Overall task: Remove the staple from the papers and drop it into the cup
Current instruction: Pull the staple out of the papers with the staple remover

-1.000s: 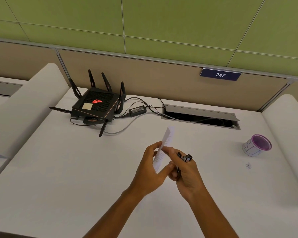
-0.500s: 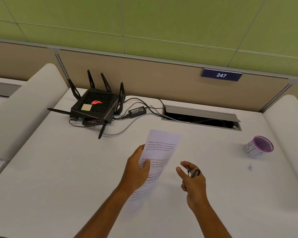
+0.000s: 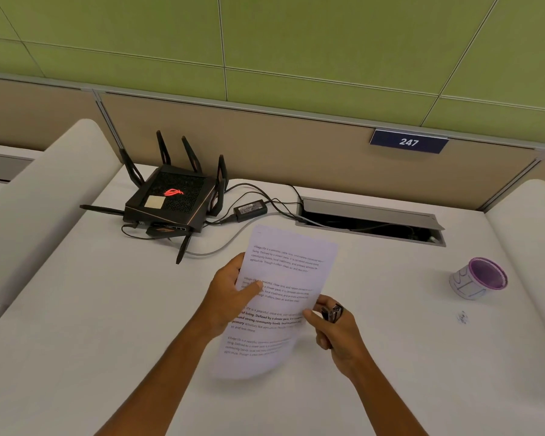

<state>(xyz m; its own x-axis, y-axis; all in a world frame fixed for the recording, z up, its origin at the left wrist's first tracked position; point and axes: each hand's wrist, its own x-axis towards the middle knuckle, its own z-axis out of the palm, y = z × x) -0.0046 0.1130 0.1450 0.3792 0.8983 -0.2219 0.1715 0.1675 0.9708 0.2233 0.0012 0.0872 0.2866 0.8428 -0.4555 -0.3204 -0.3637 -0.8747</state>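
The printed papers face me above the middle of the white desk. My left hand grips their left edge, thumb across the text. My right hand pinches their right edge between thumb and forefinger and also holds a small black staple remover against its fingers. The cup, white with a purple rim and inside, stands far right on the desk. No staple can be made out on the sheets.
A black router with antennas sits at the back left, its cables and power brick running to an open cable hatch. A small dark scrap lies in front of the cup. White dividers flank the desk.
The papers turned from edge-on to face me and came lower. My hands parted, then my right hand returned and pinched the sheets' right edge.
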